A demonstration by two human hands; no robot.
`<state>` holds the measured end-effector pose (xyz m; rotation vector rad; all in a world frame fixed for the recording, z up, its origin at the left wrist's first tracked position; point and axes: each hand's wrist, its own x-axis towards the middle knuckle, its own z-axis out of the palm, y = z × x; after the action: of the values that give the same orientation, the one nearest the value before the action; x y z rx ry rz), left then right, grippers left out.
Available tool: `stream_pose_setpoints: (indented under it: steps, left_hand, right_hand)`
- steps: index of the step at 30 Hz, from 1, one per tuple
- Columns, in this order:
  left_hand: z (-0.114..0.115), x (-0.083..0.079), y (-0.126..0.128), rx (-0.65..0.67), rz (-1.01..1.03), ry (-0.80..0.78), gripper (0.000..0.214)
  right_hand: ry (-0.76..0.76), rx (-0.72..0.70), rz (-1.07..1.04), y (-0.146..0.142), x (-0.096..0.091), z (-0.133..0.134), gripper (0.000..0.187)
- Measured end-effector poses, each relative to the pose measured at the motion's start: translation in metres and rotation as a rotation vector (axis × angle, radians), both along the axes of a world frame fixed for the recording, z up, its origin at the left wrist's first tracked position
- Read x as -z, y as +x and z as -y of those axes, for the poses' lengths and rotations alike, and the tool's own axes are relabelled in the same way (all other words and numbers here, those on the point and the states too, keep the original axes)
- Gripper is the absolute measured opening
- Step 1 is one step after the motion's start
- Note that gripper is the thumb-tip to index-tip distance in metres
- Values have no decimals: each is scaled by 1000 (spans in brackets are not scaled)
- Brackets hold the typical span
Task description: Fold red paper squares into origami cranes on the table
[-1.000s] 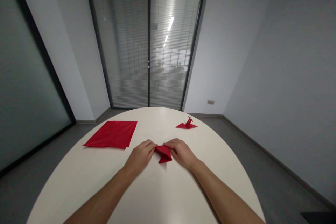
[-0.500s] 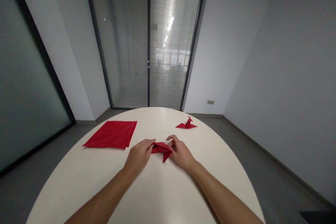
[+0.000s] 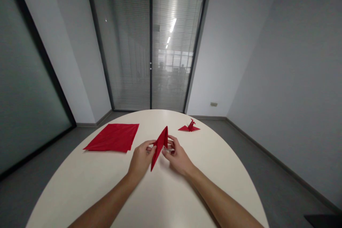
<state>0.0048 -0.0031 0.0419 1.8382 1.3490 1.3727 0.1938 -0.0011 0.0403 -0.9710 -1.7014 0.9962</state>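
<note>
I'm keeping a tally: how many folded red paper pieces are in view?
2: a bird-shaped piece at the back right of the table, and a pointed piece in the left hand. Flat red sheets at left aren't counted; anything beneath them would be hidden.

No text, label, brand, number or sign can be read.
</note>
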Motion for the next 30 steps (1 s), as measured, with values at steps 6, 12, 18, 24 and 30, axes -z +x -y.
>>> stream_pose_setpoints:
  steps: [6,12,18,24,30]
  left_hand:
    - [4,-3,12,81,251,-162,29]
    - [8,-8,19,158,370,-222,28]
    - [10,-5,20,171,335,-191,25]
    - [9,0,20,160,266,-176,21]
    - [0,14,18,39,315,-198,52]
  right_hand:
    - [-16,-13,0,-3,2,3,77]
    - [5,-19,14,-7,-6,8,69]
    - [51,76,119,-8,-12,12,60]
    - [129,228,287,-10,-18,13,46]
    - [184,256,338,-11,-17,14,37]
